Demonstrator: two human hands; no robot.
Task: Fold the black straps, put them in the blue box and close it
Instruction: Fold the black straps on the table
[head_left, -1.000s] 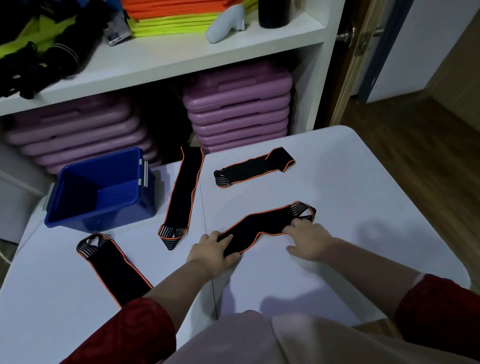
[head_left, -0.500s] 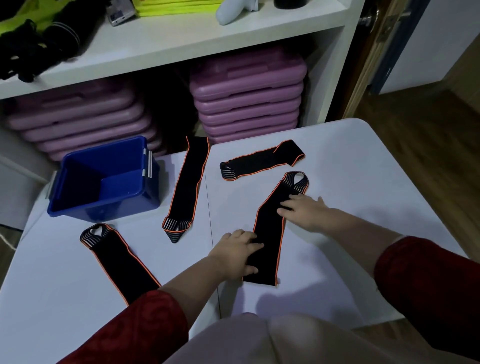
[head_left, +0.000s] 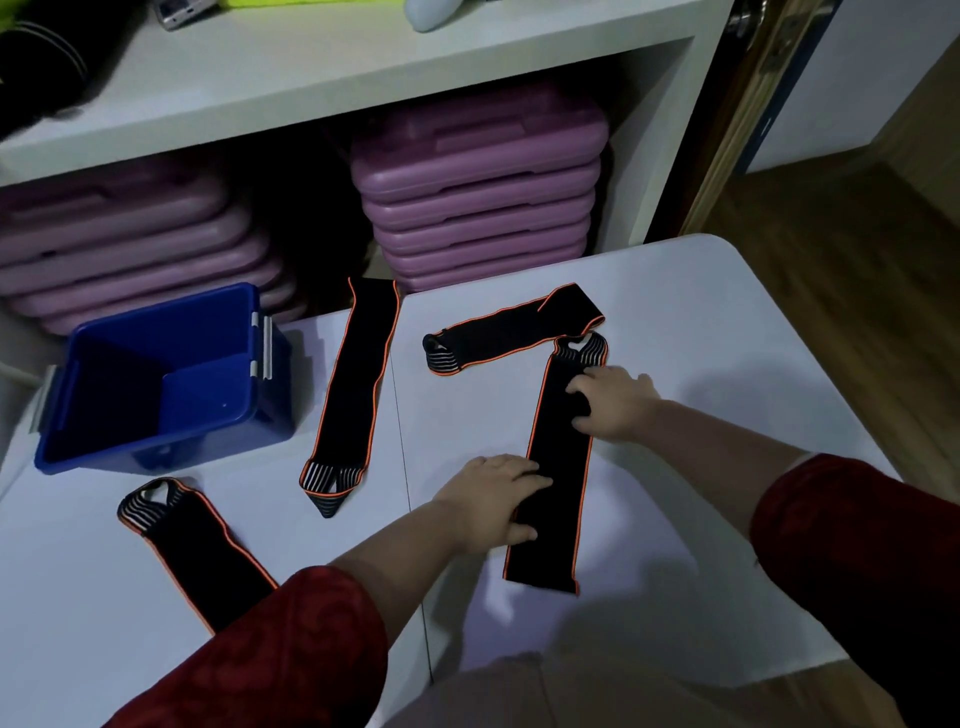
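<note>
Several black straps with orange edging lie on the white table (head_left: 701, 332). One strap (head_left: 558, 467) lies straight, running away from me, in front of me. My left hand (head_left: 493, 499) lies flat across its near half, and my right hand (head_left: 613, 400) presses its far end just below the striped loop. Another strap (head_left: 511, 330) lies crosswise behind it. A long strap (head_left: 353, 384) lies in the middle, and one more (head_left: 197, 551) at near left, partly under my sleeve. The blue box (head_left: 62, 457) stands open and empty at the left; no lid is visible.
Behind the table stands a white shelf unit (head_left: 322, 78) with stacks of purple cases (head_left: 478, 192) beneath its board. The table's rounded right edge drops to a wooden floor (head_left: 857, 270). A seam (head_left: 410, 467) runs down the tabletop's middle.
Both hands turned the strap from lying slanted across the table to lying straight away from me, then flattened it. My right hand slid up toward the looped end.
</note>
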